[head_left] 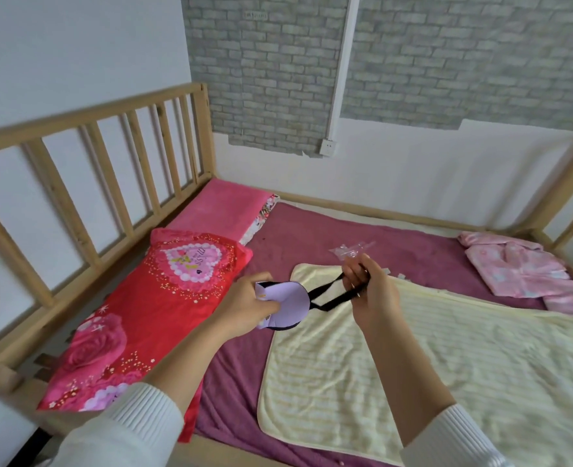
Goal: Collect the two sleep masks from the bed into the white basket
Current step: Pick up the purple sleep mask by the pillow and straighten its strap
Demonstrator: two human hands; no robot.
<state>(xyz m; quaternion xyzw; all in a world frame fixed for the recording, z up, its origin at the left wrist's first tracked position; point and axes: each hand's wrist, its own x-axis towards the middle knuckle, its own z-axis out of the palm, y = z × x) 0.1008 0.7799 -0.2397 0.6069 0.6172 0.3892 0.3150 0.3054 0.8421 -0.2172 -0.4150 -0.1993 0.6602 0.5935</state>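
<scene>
- Hands hold one lilac fabric sleep mask with black trim (287, 299) at the middle of the frame, lifted clear of the bedding.
- Left hand (249, 306) has its fingers closed around the mask's padded left half, likely to steady the body of it.
- Right hand (367, 286) pinches the black elastic strap (332, 294) between closed fingers and draws it out to the right, so the strap hangs taut as a loop; this looks like untangling or gathering it before stowing.
- Only one sleep mask shows; a second one is not visible, and neither is the white basket, so the drop-off point cannot be judged from here.
- Below the hands lies one pale yellow striped blanket (430, 358) on the purple sheet (362, 235).
- One crumpled clear plastic wrapper (351, 249) sits just above the right hand, perhaps the mask's packaging.
- Two pillows lie at left: one red floral pillow (150, 318) and one pink plush pillow (222, 207).
- One folded pink patterned garment (521, 273) rests at the right edge, well apart.
</scene>
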